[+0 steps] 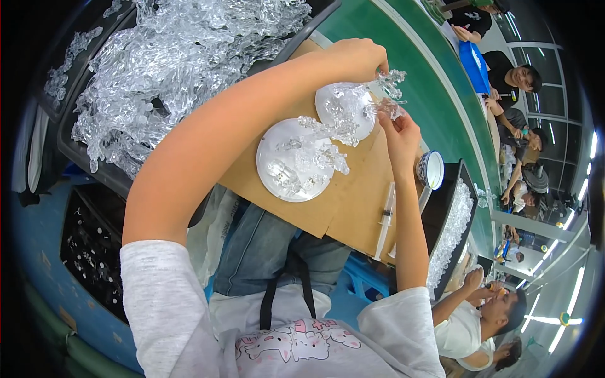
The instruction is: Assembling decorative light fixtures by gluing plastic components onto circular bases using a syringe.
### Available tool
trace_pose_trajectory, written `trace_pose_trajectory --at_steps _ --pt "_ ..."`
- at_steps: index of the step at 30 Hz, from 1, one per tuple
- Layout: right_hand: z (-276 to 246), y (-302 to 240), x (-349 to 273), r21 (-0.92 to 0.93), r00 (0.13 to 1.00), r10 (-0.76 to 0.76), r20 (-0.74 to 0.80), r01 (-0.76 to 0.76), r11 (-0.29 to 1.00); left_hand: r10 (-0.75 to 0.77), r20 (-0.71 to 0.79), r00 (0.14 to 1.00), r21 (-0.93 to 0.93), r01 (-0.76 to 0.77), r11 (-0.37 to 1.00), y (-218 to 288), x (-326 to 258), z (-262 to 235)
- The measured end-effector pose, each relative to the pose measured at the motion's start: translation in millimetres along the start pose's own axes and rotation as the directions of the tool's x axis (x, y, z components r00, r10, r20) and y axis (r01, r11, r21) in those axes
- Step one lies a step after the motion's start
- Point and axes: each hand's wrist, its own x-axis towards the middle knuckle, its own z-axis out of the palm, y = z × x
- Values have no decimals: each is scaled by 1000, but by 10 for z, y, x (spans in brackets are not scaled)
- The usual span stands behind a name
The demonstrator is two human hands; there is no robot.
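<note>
The one view comes from a fisheye lens on the wearer's head, the left of a pair, pitched down and forward onto the board (pixel 362 183). It sits close: the shirt (pixel 290 359) spreads below the board, while the left hand (pixel 356 58) and right hand (pixel 403 135) show at arm's length by the board's far side. Right of the board it looks deep, out to distant lights (pixel 570 305) that lean steeply.
</note>
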Motion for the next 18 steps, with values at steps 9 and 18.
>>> trace_pose_trajectory --at_steps 9,18 --pt "118 -39 -54 -442 991 -133 1 120 889 10 2 1000 -3 -10 1000 -24 6 31" --pt "113 -54 -56 -362 994 -106 -29 89 928 17 -76 997 234 1 972 24 -234 -438"
